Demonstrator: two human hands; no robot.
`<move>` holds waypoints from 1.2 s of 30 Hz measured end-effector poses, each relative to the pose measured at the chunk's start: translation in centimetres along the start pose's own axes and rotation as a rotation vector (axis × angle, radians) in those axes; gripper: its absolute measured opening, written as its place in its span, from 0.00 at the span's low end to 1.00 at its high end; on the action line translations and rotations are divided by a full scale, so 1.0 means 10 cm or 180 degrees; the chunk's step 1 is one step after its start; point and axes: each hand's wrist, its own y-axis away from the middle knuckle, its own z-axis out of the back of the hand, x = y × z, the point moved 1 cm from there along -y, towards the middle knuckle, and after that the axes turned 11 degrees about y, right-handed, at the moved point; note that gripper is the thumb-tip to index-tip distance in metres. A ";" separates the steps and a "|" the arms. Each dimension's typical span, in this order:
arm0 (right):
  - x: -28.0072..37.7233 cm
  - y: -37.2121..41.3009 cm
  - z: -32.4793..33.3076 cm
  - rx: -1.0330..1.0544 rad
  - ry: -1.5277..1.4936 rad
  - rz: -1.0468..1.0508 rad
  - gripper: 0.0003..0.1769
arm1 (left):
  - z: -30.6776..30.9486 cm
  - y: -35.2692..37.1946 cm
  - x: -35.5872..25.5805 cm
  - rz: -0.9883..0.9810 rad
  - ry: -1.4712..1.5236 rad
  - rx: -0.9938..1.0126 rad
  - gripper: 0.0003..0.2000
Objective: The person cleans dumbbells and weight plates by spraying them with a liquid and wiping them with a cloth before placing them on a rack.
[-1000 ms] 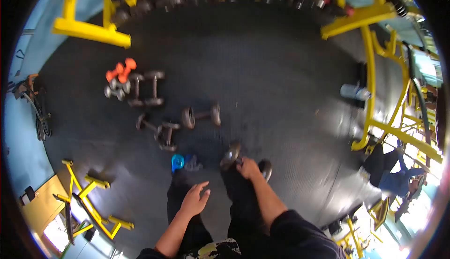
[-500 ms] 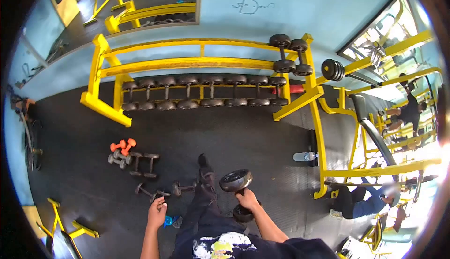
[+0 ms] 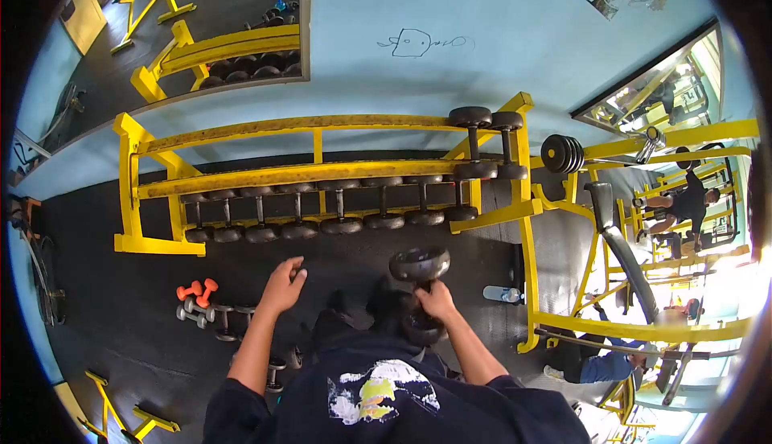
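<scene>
My right hand (image 3: 437, 301) is wrapped round the handle of a black dumbbell (image 3: 420, 265), held in front of my body with one round head pointing away from me and the other nearer my shirt. My left hand (image 3: 285, 285) hangs in the air, holding nothing, its thumb apart from its loosely bent fingers. Beyond both hands stands a yellow dumbbell rack (image 3: 241, 178). Several black dumbbells (image 3: 341, 225) line its lower level, and two more dumbbells (image 3: 474, 140) stand at the right end of the upper level.
On the floor at left lie orange dumbbells (image 3: 207, 291), grey dumbbells (image 3: 193, 314) and some black ones (image 3: 229, 334). A water bottle (image 3: 503, 293) lies by the yellow frame (image 3: 527, 275) at right. One person (image 3: 603, 363) is low down at right; another person (image 3: 688, 207) is farther back.
The view has shifted and the rack now appears closer. My right hand still holds the dumbbell, now nearer the rack. My left hand has moved forward, its fingers spreading.
</scene>
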 end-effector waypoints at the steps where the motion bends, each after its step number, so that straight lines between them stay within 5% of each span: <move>1: 0.10 -0.16 0.18 0.0033 -0.0119 0.0002 0.15 | -0.03 -0.14 -0.28 0.0093 -0.0073 -0.0010 0.20; 9: 0.54 -2.06 1.20 -0.0175 -0.0644 0.0382 0.16 | -0.70 -0.73 -0.48 0.0024 0.0140 -0.0227 0.21; 17: 0.75 -3.57 1.64 -0.0177 -0.0639 0.0304 0.16 | -1.24 -0.52 -0.56 0.1411 0.0488 -0.0980 0.19; 21: 0.84 -3.87 1.74 0.0481 -0.0760 0.0124 0.20 | -1.48 -0.46 -0.57 0.1493 0.0620 -0.1266 0.18; 33: 0.53 -4.35 1.31 0.0367 -0.0208 0.0259 0.22 | -1.66 -0.55 -0.92 0.2029 0.1175 -0.1397 0.17; 36: 0.68 -4.24 1.39 0.0351 -0.0080 0.0197 0.26 | -1.63 -0.52 -0.82 0.1992 0.0503 -0.1363 0.19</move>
